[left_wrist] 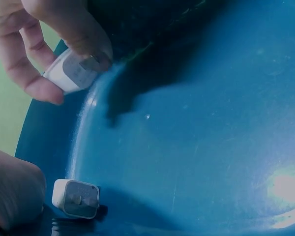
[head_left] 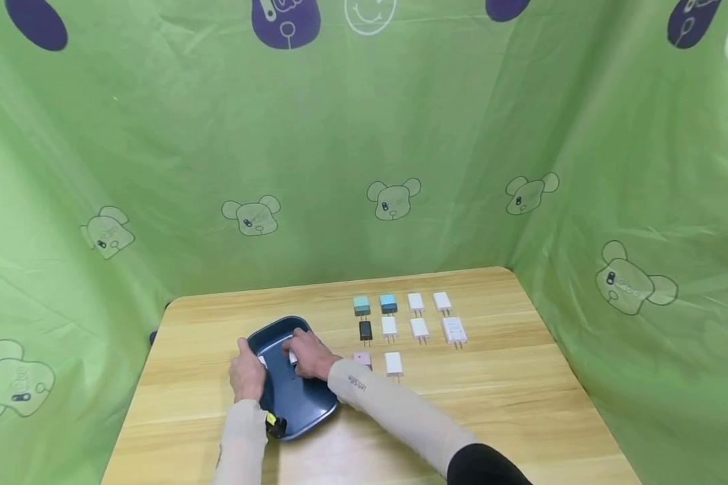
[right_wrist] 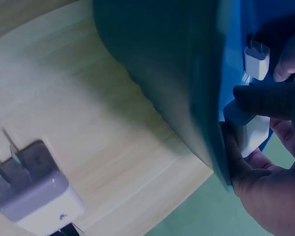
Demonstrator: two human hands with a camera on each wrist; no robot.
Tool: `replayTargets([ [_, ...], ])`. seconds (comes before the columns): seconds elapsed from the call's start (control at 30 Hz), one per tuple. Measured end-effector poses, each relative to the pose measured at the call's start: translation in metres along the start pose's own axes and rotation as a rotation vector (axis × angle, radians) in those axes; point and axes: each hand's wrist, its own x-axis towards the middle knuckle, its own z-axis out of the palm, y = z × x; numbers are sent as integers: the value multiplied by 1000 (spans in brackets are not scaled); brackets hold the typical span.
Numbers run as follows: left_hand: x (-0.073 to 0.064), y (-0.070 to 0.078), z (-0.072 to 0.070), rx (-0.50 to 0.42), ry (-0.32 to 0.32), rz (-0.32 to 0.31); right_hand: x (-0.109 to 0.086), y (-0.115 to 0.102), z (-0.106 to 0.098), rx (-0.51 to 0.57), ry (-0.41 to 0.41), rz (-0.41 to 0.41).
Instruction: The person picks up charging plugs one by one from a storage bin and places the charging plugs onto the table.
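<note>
My right hand (head_left: 309, 353) reaches over the blue tray (head_left: 300, 411) and pinches a white charger plug (left_wrist: 71, 71) between thumb and fingers. In the right wrist view this plug shows close to the tray's side wall. My left hand (head_left: 247, 374) grips the tray's left rim, with part of the hand inside the wall. Beside it, another white charger plug (left_wrist: 76, 199) sits in the tray, its prongs facing the middle of the tray. The tray lies slantwise on the wooden table (head_left: 182, 377).
Right of the tray, charger plugs stand in rows: green (head_left: 361, 305), blue (head_left: 388, 303), black (head_left: 365, 331), pink (head_left: 362, 359) and several white ones, including a larger one (head_left: 453, 330). A green patterned cloth (head_left: 340, 135) hangs behind the table and along its sides.
</note>
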Motion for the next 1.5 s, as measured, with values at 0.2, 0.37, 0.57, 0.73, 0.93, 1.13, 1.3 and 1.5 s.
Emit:
replayTargets([
  [0.2, -1, 0, 0, -5, 0, 2, -3, 0, -5, 24, -17, 23],
  [0.37, -1, -2, -1, 0, 8, 12, -7, -1, -7, 46, -11, 16],
  [0.57, -2, 1, -2, 4, 13, 10, -13, -2, -8, 58, 21, -23],
  [0.73, -2, 2, -2, -3, 4, 4, -18, -4, -10, 70, 32, -34],
  [0.93, -2, 1, -3, 3, 16, 4, -22, -4, -11, 64, 43, -54],
  [1.13, -4, 0, -3, -5, 9, 9, -28, 0, -14, 87, 58, -77],
  [1.3, -4, -1, -2, -3, 6, 1, -34, 4, -18, 128, 75, -102],
  [1.5, -3, 0, -1, -7, 6, 17, -42, 12, -24, 177, 85, -75],
])
